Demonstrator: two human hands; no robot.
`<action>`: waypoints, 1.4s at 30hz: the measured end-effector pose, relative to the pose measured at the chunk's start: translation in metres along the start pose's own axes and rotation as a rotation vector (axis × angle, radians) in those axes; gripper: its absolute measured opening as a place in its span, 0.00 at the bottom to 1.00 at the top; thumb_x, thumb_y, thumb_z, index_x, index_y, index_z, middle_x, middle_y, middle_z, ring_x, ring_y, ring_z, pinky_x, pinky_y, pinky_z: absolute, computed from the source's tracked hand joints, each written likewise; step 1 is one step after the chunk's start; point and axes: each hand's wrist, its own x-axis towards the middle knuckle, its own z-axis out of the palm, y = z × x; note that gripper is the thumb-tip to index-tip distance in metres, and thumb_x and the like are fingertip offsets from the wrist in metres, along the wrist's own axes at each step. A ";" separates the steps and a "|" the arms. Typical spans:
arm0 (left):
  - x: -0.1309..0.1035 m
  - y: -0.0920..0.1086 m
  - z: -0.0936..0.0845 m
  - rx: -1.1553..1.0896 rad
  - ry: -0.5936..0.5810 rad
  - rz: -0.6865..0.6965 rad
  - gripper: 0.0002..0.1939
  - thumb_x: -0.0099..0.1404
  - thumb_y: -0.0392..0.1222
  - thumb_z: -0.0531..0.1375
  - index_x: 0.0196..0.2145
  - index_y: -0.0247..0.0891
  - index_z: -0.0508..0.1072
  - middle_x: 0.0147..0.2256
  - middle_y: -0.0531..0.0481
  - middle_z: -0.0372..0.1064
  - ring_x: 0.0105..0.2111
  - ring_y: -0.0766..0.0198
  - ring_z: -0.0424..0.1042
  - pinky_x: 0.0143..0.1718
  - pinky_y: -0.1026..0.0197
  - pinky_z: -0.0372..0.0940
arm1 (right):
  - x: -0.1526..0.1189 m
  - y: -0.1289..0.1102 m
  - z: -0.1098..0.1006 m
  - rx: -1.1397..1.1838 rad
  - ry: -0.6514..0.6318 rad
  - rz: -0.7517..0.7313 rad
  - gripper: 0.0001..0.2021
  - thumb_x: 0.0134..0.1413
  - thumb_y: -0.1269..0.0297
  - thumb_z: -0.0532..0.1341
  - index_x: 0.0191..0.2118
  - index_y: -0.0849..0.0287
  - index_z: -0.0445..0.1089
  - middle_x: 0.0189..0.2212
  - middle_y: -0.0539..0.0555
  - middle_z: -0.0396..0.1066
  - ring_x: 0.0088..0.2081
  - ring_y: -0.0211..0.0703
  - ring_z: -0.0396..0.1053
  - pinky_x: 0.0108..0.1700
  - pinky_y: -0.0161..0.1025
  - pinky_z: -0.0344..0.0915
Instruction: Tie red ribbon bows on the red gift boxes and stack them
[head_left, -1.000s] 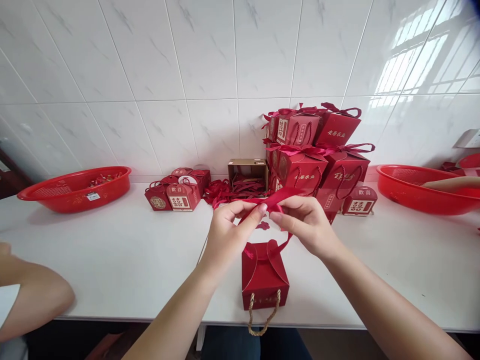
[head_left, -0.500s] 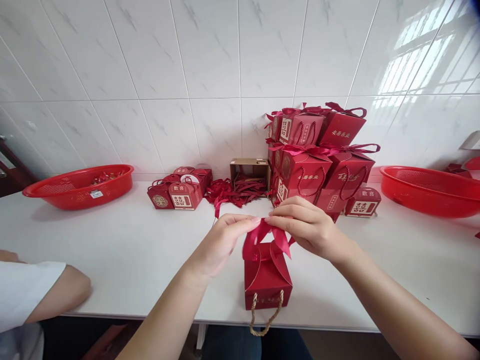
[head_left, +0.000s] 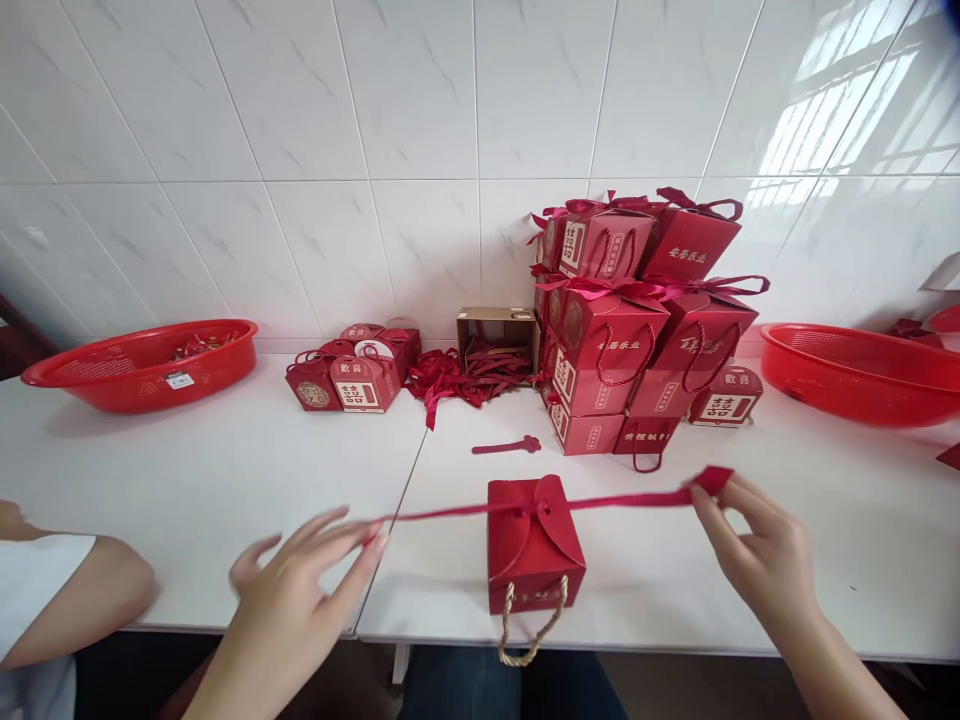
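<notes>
Dark-red satin ribbon (head_left: 630,501) crosses the top of a red cardboard box with rope handles (head_left: 534,540), lower centre of the frame. Left hand (head_left: 304,590), lower left, pinches one end between thumb and fingers; right hand (head_left: 761,550), lower right, pinches the other. Stacked red gift boxes (head_left: 615,340) stand right of centre.

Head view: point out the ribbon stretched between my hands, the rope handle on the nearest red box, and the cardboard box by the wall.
Ribbon (head_left: 630,500): head view, on its right-hand stretch.
Rope handle (head_left: 517,661): head view, bottom of the loop.
Cardboard box (head_left: 491,314): head view, upper edge.
</notes>
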 end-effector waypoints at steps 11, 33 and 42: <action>0.004 0.045 0.033 -0.421 -0.029 0.027 0.11 0.63 0.51 0.55 0.33 0.42 0.70 0.52 0.46 0.66 0.55 0.51 0.62 0.56 0.47 0.57 | -0.007 -0.021 0.018 0.069 -0.155 0.075 0.18 0.59 0.52 0.55 0.49 0.57 0.69 0.48 0.61 0.70 0.48 0.53 0.70 0.48 0.48 0.68; 0.024 0.060 0.064 -0.827 -0.419 -0.176 0.19 0.65 0.60 0.50 0.32 0.41 0.62 0.23 0.57 0.57 0.26 0.65 0.62 0.29 0.64 0.57 | -0.008 -0.053 0.041 0.442 -0.609 0.275 0.13 0.59 0.52 0.55 0.40 0.54 0.55 0.18 0.41 0.53 0.20 0.36 0.54 0.24 0.34 0.55; 0.054 0.043 0.023 -0.726 -1.046 0.039 0.12 0.57 0.47 0.61 0.32 0.38 0.80 0.25 0.51 0.69 0.24 0.67 0.59 0.26 0.66 0.52 | 0.006 -0.050 0.019 0.139 -0.541 -0.227 0.12 0.57 0.66 0.56 0.26 0.57 0.72 0.32 0.57 0.68 0.27 0.39 0.66 0.26 0.37 0.64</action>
